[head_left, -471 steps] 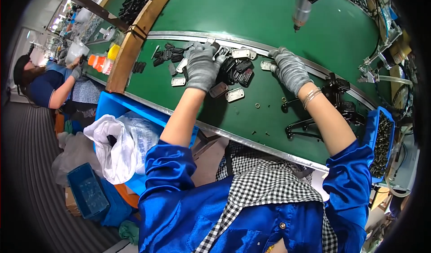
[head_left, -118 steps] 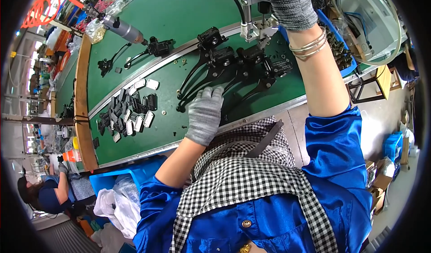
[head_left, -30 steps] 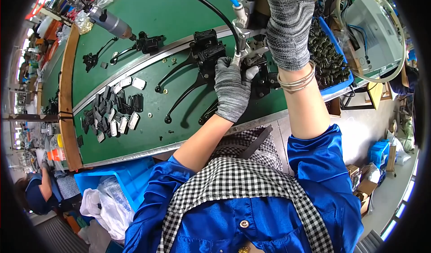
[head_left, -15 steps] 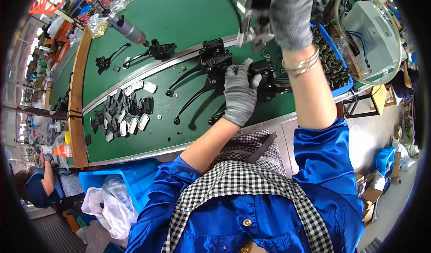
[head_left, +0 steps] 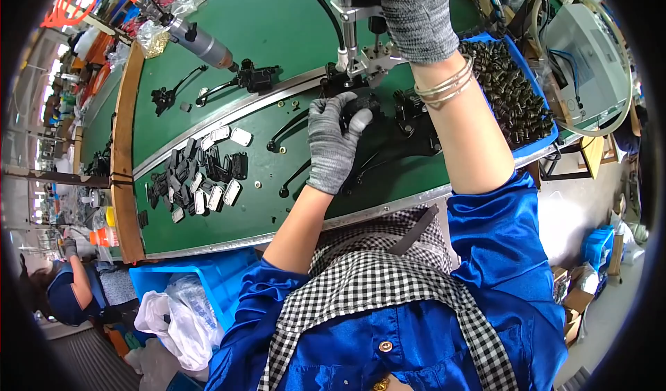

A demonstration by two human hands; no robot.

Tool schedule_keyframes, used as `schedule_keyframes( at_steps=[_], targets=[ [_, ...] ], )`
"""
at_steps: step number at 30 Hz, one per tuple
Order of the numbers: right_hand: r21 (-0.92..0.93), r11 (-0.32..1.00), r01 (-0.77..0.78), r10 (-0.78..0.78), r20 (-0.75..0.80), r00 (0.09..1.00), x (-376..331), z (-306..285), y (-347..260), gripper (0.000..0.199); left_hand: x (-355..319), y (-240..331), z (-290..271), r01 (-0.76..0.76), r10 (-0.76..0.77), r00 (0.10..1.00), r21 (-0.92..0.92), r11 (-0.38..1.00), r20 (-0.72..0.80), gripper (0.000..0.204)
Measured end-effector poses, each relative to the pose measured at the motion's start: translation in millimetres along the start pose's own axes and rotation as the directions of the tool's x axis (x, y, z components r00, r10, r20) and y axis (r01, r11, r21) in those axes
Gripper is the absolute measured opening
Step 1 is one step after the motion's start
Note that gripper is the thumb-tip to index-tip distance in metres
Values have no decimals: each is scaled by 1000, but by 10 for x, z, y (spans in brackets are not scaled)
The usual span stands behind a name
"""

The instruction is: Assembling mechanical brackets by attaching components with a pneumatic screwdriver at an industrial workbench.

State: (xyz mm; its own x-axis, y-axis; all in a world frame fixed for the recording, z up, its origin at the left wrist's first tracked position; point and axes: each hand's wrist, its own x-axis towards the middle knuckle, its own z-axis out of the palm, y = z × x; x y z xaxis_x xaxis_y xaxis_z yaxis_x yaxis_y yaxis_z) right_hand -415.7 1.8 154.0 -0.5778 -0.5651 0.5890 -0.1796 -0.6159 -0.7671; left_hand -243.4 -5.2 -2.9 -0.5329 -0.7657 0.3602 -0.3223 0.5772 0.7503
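Note:
In a grey knitted glove, my left hand (head_left: 333, 141) is closed around a black brake lever assembly (head_left: 361, 107) on the green bench. Above it, my right hand (head_left: 420, 20), gloved alike, grips an upright metal power screwdriver (head_left: 350, 34) with a black hose. The tool's head comes down at the far side of the held assembly; its exact contact cannot be made out. Two black levers (head_left: 295, 129) reach left from beneath my left hand. Just right of that hand lies another black assembly (head_left: 409, 110).
Black and silver-faced small parts (head_left: 201, 176) lie heaped at left. A second power tool (head_left: 201, 44) hangs above lever assemblies (head_left: 253, 77). A metal rail (head_left: 229, 107) crosses the bench. A blue bin (head_left: 548, 138) of dark fittings stands right. Far left, another person (head_left: 73, 283) works.
My right hand has brought the power screwdriver left and down over the assembly. My left hand has shifted left, and the assemblies under it lie differently.

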Motion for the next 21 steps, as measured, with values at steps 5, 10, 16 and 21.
schedule_keyframes(
  at_steps=[5, 10, 16, 21],
  targets=[
    [-13, 1000, -17, 17, -13, 1000, -165, 52, -32, 36, -25, 13, -96, 22, -14, 992, -63, 998, 127, 40],
    [-18, 999, -29, 28, -16, 999, -262, 73, -25, 36, -6, -52, -97, -101, 99, 987, 5, 995, 127, 41],
    [-27, 999, -31, 30, -21, 999, -270, 102, -43, 36, -38, -97, -105, -86, 94, 985, -65, 994, 145, 46],
    [-26, 999, -34, 33, -19, 999, -312, 156, -64, 37, -68, -100, -87, -89, 95, 987, -54, 995, 127, 45]
  ],
)
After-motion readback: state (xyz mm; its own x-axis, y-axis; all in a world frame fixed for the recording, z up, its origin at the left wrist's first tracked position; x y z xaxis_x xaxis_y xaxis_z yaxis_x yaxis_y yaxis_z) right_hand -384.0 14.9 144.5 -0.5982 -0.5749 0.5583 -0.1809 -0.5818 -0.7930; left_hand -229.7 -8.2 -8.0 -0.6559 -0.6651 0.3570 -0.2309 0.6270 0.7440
